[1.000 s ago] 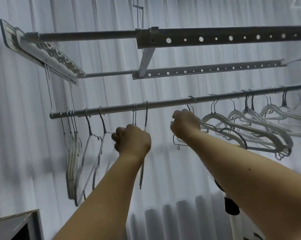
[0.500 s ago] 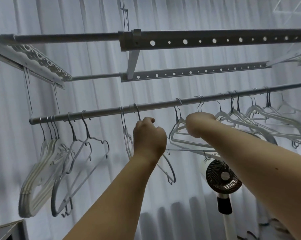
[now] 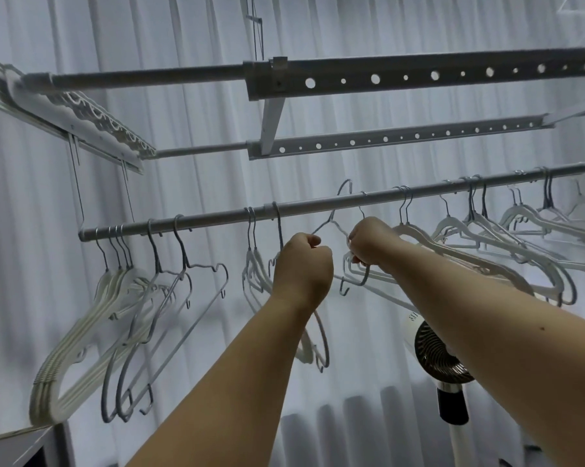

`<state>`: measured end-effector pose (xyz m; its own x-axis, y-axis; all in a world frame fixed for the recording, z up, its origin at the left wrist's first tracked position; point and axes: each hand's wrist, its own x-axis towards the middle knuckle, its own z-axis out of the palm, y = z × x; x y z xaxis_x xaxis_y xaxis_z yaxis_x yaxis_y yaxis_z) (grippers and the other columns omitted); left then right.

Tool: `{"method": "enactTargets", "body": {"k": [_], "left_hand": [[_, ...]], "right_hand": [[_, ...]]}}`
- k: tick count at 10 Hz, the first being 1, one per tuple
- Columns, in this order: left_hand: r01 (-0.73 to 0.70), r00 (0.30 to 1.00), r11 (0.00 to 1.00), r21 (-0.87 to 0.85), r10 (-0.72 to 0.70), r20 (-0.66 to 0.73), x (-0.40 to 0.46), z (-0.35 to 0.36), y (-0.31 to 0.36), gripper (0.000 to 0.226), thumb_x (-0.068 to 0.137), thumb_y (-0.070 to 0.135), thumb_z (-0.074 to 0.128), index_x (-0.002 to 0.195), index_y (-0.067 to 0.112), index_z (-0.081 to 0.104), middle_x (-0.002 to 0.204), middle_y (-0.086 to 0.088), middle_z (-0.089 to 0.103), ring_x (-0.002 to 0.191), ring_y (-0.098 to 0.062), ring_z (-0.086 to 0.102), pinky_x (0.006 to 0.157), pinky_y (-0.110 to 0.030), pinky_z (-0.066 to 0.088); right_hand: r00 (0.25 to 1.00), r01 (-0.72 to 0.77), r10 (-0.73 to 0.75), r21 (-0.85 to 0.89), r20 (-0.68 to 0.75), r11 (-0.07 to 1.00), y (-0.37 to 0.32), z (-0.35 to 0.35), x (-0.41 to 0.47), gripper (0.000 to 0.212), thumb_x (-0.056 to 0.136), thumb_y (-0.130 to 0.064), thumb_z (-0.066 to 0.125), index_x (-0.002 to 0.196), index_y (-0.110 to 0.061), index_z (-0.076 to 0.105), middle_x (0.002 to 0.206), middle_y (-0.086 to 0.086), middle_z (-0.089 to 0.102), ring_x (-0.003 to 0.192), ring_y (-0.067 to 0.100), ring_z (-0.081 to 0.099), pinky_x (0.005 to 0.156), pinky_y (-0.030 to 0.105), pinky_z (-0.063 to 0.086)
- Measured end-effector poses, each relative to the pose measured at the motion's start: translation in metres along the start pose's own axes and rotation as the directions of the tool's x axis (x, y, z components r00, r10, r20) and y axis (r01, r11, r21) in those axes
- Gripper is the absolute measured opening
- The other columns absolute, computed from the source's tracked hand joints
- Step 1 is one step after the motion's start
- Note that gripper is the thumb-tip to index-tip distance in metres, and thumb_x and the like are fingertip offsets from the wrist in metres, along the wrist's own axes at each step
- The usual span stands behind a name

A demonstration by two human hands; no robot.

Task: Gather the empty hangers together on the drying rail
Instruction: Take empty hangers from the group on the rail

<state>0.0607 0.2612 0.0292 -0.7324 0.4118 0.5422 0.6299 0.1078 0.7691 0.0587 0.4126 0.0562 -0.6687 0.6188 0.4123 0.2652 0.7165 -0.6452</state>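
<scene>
A grey drying rail (image 3: 217,217) runs left to right, rising to the right. Several empty white and grey hangers (image 3: 122,298) bunch at its left end, a few more (image 3: 254,264) hang mid-rail, and several spread along the right (image 3: 479,237). Both my hands are up just below the rail's middle. My left hand (image 3: 301,267) and my right hand (image 3: 368,241) each grip a shoulder of one thin wire hanger (image 3: 333,217), whose hook (image 3: 346,187) is lifted above the rail. My right hand also closes on white hangers (image 3: 358,274) beneath it.
Two perforated bars (image 3: 419,75) of the ceiling rack run above the rail, with a slotted side bracket (image 3: 82,112) at left. White curtains fill the background. A standing fan (image 3: 442,365) sits below my right forearm. A cabinet corner (image 3: 21,446) shows at bottom left.
The view has shifted. My left hand left the mid-rail hangers and moved right; both hands now hold the wire hanger, its hook raised above the rail.
</scene>
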Motion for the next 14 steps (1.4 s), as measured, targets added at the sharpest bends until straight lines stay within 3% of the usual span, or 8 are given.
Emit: {"method": "enactTargets", "body": {"k": [2,5,6,7,8,10,11,14], "left_hand": [[0.182,0.977,0.971,-0.157,-0.160,0.141,0.013,0.008,-0.013,0.016,0.090,0.013,0.047,0.083,0.007,0.060,0.075,-0.013,0.056,0.078,-0.027,0.056,0.088,-0.047,0.050],[0.499,0.852,0.757,-0.421,-0.341,0.397,0.016,0.015,-0.008,0.043,0.100,0.016,0.043,0.139,0.000,0.038,0.143,-0.028,0.039,0.126,-0.039,0.049,0.104,-0.043,0.046],[0.545,0.823,0.690,-0.477,-0.333,0.460,0.016,0.015,-0.004,0.048,0.101,0.015,0.039,0.145,0.000,0.030,0.141,-0.036,0.039,0.116,-0.048,0.054,0.100,-0.039,0.047],[0.555,0.806,0.646,-0.525,-0.259,0.532,0.008,0.012,0.000,0.036,0.102,0.004,0.030,0.135,-0.007,0.040,0.088,-0.032,0.064,0.052,-0.034,0.069,0.053,-0.017,0.057],[0.536,0.825,0.679,-0.502,-0.294,0.483,0.008,0.014,-0.007,0.022,0.095,-0.010,0.033,0.105,-0.015,0.052,0.064,-0.017,0.056,0.042,-0.016,0.060,0.037,-0.018,0.049],[0.546,0.833,0.592,-0.593,-0.307,0.461,0.009,0.017,-0.008,0.031,0.094,-0.008,0.030,0.077,-0.011,0.055,0.068,-0.019,0.056,0.055,-0.020,0.058,0.068,-0.030,0.056],[0.565,0.825,0.518,-0.642,-0.346,0.447,0.008,0.013,-0.007,0.025,0.095,-0.006,0.029,0.085,-0.009,0.052,0.074,-0.019,0.052,0.063,-0.020,0.054,0.065,-0.031,0.059],[0.678,0.735,0.305,-0.669,-0.268,0.623,0.006,-0.021,0.009,0.025,0.095,0.002,0.029,0.091,-0.006,0.053,0.074,-0.013,0.053,0.041,-0.017,0.059,0.026,-0.013,0.035]], "right_hand": [[0.994,-0.018,0.013,-0.043,-0.104,0.999,0.009,0.015,-0.005,0.018,0.084,-0.006,0.062,0.098,-0.002,0.071,0.090,0.013,0.072,0.081,0.024,0.068,0.075,0.032,0.058],[0.948,0.119,-0.156,-0.146,-0.276,0.982,0.006,0.008,-0.048,0.020,0.086,-0.005,0.055,0.097,-0.006,0.072,0.095,0.013,0.070,0.085,0.026,0.065,0.072,0.031,0.052],[0.950,0.145,-0.200,-0.228,-0.240,0.963,-0.001,0.006,-0.076,0.022,0.086,-0.009,0.056,0.105,-0.009,0.066,0.103,0.012,0.066,0.091,0.026,0.063,0.072,0.029,0.049],[0.962,0.180,-0.229,-0.285,-0.151,0.941,-0.006,0.005,-0.103,0.025,0.088,-0.013,0.055,0.111,-0.011,0.064,0.103,0.011,0.066,0.092,0.025,0.063,0.071,0.028,0.047],[0.958,0.235,-0.264,-0.218,-0.113,0.947,-0.009,0.000,-0.121,0.026,0.089,-0.018,0.050,0.110,-0.012,0.062,0.104,0.009,0.064,0.094,0.024,0.059,0.069,0.026,0.041],[0.967,0.237,-0.169,0.443,-0.188,0.864,0.013,-0.003,-0.094,0.035,0.094,-0.044,0.041,0.097,-0.012,0.055,0.078,0.013,0.062,0.072,0.032,0.063,0.065,0.048,0.056],[0.946,0.184,-0.066,0.356,-0.319,0.916,0.043,0.008,-0.071,0.038,0.093,-0.046,0.039,0.106,-0.013,0.051,0.090,0.009,0.063,0.084,0.030,0.063,0.076,0.050,0.054],[0.997,0.047,-0.029,0.236,-0.077,0.971,0.090,0.039,-0.049,0.047,0.098,-0.048,0.028,0.093,-0.010,0.055,0.090,0.006,0.061,0.089,0.026,0.057,0.079,0.038,0.043]]}}
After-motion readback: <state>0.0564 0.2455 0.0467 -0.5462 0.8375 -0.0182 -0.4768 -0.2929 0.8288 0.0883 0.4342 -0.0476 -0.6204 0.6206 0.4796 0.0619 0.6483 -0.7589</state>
